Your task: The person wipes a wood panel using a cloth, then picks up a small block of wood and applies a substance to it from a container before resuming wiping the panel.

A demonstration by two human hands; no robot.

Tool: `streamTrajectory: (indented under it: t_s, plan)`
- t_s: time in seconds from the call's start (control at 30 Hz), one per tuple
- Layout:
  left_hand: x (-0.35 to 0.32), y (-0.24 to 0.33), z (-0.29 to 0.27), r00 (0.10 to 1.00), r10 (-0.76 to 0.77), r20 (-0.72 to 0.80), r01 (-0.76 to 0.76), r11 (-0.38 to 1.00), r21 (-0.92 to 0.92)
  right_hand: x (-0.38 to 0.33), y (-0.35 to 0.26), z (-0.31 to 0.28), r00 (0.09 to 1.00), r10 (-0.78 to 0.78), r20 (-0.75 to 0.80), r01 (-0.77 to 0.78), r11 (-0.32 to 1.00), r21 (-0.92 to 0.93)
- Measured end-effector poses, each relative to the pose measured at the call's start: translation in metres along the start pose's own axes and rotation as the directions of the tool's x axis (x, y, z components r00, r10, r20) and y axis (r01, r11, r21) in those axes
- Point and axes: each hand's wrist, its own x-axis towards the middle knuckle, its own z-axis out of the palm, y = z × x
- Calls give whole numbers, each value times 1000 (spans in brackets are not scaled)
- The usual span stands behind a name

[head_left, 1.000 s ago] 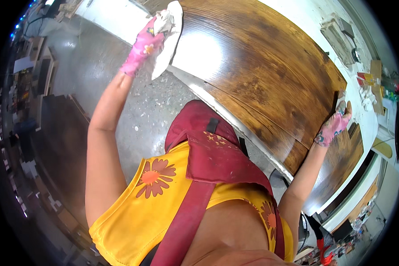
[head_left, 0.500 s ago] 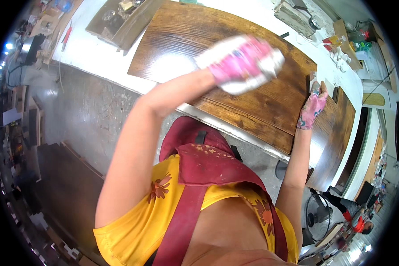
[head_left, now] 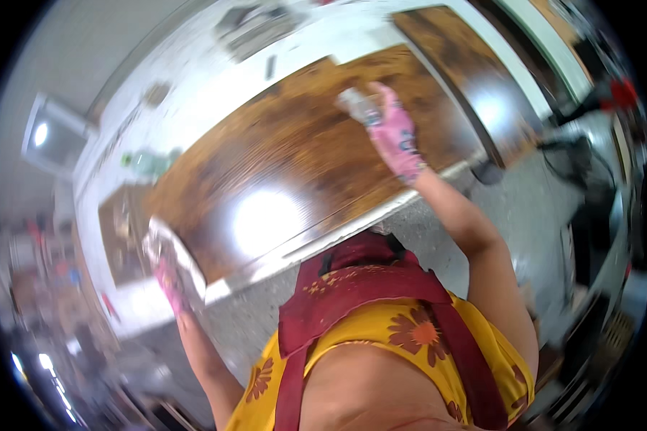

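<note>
My left hand, in a pink patterned glove, is closed on a white cloth at the left end of a glossy brown wood-grain board. Part of the cloth drapes along that end of the board. Over the right part of the board, my right hand reaches out in a similar pink glove. Its thumb stands apart from the stretched fingers, whose pale grey tips are blurred. I see nothing gripped in it, and whether the fingertips touch the board I cannot tell.
The board lies on a white worktable. A second brown board is to the right, beyond a dark strip. A wooden tray and a green clear bottle are at the left. A grey block sits at the back.
My left hand has swept the cloth from mid-board to the board's left end. My right hand has left the board's right edge and is now over the board. The view has turned.
</note>
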Motion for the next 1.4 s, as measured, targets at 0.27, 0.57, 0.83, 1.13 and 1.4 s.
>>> streamTrajectory:
  t_s: [0.27, 0.57, 0.83, 1.13, 1.4]
  plan:
    - [1, -8, 18, 989, -141, -51, 138, 989, -52, -75, 57, -46, 929, 342, -140, -287, 907, 308]
    - [-5, 46, 57, 948, 310, 75, -297, 944, -140, -98, 63, -124, 847, 393, -357, -84, 764, 640]
    - [27, 152, 147, 790, 416, 451, -169, 854, -492, -161, 157, -185, 737, 442, -512, -5, 760, 649]
    - [-94, 380, 415, 172, 718, 674, 160, 655, -738, -293, 249, -309, 179, 664, -726, -87, 746, 661]
    - [-207, 429, 588, 57, 611, 789, -382, 744, -549, -344, 229, -334, 438, 252, -863, -763, 612, -208]
